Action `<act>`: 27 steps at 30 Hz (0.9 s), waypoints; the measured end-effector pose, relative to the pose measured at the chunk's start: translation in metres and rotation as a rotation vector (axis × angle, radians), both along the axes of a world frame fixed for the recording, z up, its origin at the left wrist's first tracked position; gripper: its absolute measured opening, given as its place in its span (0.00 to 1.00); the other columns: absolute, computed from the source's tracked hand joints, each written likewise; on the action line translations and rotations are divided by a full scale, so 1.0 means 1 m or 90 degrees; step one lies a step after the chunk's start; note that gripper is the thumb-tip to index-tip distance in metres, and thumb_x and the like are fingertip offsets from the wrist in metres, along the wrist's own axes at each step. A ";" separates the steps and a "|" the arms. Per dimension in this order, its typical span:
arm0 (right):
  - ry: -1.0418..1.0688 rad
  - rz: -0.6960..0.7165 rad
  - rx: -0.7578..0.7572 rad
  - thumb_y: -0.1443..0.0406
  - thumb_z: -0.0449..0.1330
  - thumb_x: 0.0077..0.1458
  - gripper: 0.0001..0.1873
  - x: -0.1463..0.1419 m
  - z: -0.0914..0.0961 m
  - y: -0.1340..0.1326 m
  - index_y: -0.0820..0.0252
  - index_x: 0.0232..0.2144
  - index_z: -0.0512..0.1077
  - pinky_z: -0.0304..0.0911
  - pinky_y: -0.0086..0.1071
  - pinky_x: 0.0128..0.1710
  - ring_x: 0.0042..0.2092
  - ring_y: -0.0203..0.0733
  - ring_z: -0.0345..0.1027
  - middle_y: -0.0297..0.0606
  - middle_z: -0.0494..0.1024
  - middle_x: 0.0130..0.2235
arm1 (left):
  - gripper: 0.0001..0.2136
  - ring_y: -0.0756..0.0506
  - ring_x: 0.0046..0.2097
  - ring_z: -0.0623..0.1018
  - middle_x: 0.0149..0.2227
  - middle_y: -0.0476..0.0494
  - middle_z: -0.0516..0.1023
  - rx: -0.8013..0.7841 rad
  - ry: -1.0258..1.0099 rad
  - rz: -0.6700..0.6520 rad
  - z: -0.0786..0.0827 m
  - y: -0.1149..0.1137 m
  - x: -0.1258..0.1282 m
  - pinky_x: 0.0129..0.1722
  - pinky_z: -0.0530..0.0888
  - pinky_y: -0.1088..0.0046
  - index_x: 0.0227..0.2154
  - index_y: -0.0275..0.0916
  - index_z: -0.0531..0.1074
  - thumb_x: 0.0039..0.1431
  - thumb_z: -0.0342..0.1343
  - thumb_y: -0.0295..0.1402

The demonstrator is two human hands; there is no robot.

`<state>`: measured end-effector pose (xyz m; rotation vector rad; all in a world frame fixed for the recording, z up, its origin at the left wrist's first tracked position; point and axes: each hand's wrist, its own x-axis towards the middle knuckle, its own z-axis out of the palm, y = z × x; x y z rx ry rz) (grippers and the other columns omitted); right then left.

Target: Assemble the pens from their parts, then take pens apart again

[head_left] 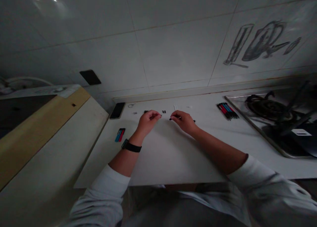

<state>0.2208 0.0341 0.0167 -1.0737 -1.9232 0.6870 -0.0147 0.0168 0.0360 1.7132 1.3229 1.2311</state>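
My left hand (148, 119) is closed in a pinch above the white tabletop, with a tiny piece at its fingertips too small to name. Facing it, my right hand (184, 121) pinches a small black part (170, 119) whose tip sticks out toward the left hand. A dark end (194, 121) shows past the right hand's far side; whether it belongs to the same part is hidden. Small black pieces (163, 111) lie between the hands, and more dark pieces (146, 111) sit behind the left one. Thin white sticks (175, 107) lie behind my right hand.
Blue and red pen barrels (120, 134) lie at left, below a phone (117, 110). Tiny spring-like pieces (134, 113) and a ring-like item (131, 105) are near the wall. Several pens (228, 111) lie at right beside a gas stove (269, 108). A cabinet panel (61, 137) stands left.
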 end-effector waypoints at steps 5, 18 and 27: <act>0.106 -0.007 -0.063 0.55 0.61 0.59 0.14 0.009 -0.019 0.002 0.56 0.40 0.77 0.68 0.34 0.41 0.39 0.41 0.73 0.40 0.81 0.40 | 0.10 0.45 0.41 0.81 0.38 0.41 0.83 -0.031 -0.066 -0.036 -0.015 -0.006 0.014 0.45 0.77 0.66 0.36 0.38 0.77 0.56 0.64 0.39; 0.133 0.041 -0.122 0.54 0.60 0.61 0.14 0.006 -0.017 -0.006 0.57 0.42 0.77 0.68 0.33 0.38 0.37 0.39 0.73 0.40 0.80 0.39 | 0.09 0.46 0.40 0.81 0.37 0.43 0.83 -0.123 -0.128 -0.077 -0.030 -0.012 0.015 0.46 0.77 0.65 0.36 0.38 0.78 0.54 0.67 0.36; 0.111 0.068 -0.082 0.58 0.62 0.59 0.12 0.006 -0.021 -0.008 0.58 0.42 0.75 0.69 0.33 0.39 0.36 0.38 0.74 0.39 0.81 0.39 | 0.10 0.47 0.38 0.80 0.35 0.44 0.82 -0.109 -0.142 -0.080 -0.034 -0.013 0.017 0.44 0.76 0.68 0.35 0.37 0.77 0.53 0.67 0.37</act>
